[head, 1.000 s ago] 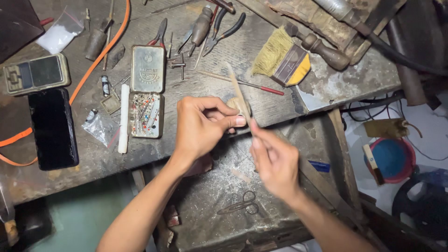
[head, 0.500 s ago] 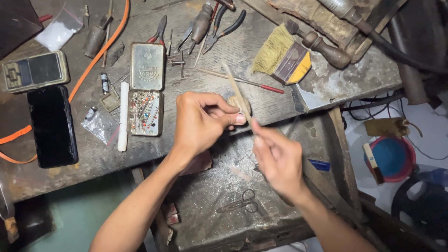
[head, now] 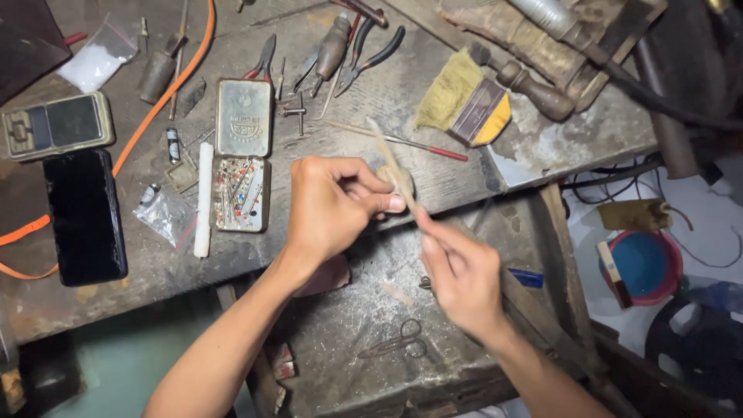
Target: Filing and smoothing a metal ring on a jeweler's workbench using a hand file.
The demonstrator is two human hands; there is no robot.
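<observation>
Small piece [head: 401, 179] pinched in left hand [head: 333, 209] over the bench [head: 433, 166] edge, worked with a thin stick [head: 391, 161].

Right hand [head: 463, 280] closed on the stick's lower end; risks slipping onto the left fingertips [head: 396, 203], or dropping the piece toward the scissors [head: 398, 342].

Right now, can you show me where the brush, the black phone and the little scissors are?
brush [head: 451, 94], head view, on its yellow bristles.
black phone [head: 83, 217], head view, on the middle of its dark screen.
scissors [head: 404, 340], head view, near where its blades and handles cross.
</observation>
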